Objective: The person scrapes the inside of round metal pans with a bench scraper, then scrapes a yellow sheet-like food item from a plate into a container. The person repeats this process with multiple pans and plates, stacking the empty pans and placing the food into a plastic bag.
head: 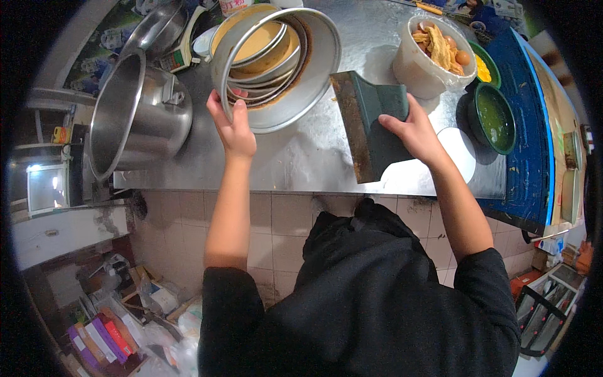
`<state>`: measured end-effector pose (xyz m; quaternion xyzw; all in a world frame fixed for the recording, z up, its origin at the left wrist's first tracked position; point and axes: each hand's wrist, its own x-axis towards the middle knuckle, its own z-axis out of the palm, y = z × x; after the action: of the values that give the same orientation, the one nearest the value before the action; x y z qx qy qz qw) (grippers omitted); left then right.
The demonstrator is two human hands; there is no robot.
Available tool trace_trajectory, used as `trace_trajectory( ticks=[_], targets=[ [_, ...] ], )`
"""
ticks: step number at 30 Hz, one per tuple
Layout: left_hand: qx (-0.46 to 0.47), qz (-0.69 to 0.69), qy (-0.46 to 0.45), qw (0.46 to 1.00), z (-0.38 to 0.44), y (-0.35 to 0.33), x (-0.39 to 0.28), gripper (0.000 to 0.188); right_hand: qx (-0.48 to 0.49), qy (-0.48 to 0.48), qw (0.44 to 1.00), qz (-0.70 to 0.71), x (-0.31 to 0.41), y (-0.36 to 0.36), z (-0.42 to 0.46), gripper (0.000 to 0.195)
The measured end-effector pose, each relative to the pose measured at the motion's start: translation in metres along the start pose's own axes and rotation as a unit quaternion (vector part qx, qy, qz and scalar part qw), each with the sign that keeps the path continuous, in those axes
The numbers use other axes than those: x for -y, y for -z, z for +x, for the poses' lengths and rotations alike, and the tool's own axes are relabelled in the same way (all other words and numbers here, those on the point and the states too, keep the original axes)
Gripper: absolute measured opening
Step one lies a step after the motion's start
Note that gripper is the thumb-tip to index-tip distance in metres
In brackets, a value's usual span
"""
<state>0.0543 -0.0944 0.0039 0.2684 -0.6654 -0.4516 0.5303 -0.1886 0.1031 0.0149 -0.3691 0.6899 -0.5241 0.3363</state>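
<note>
My left hand (238, 127) grips the near left rim of a wide round metal pan (313, 101), thumb on the outside and fingertips showing inside. The pan is tilted, its mouth turned partly towards me. Several smaller round tins (275, 77) sit nested within it, with brown stains on the inner rims. In my right hand (421, 136) is a broad dark green scraper (377, 110), held by its raised back. Its long straight metal edge (354, 136) is rust-stained and faces left, towards the pan. The scraper is over the steel table (292, 165), apart from the pan.
A deep steel pot (162, 122) stands left, by a scale (172, 60). To the right are a plastic-lined white tub (412, 70) of eggs, a green bowl (493, 118) of greenish liquid and a white disc (457, 148). A blue surface (523, 155) borders the table.
</note>
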Motion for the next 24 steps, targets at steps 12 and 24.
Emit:
trace_trajectory(
  ticks=[12, 24],
  targets=[
    [0.007, 0.118, 0.067, 0.991, -0.042, 0.015, 0.005, 0.046, -0.164, -0.135, 0.977, -0.005, -0.082, 0.071, -0.053, 0.031],
    [-0.152, 0.069, 0.148, 0.975, -0.077, 0.106, -0.030, 0.043, -0.231, -0.100, 0.965, -0.074, -0.159, 0.050, 0.027, 0.027]
  ],
)
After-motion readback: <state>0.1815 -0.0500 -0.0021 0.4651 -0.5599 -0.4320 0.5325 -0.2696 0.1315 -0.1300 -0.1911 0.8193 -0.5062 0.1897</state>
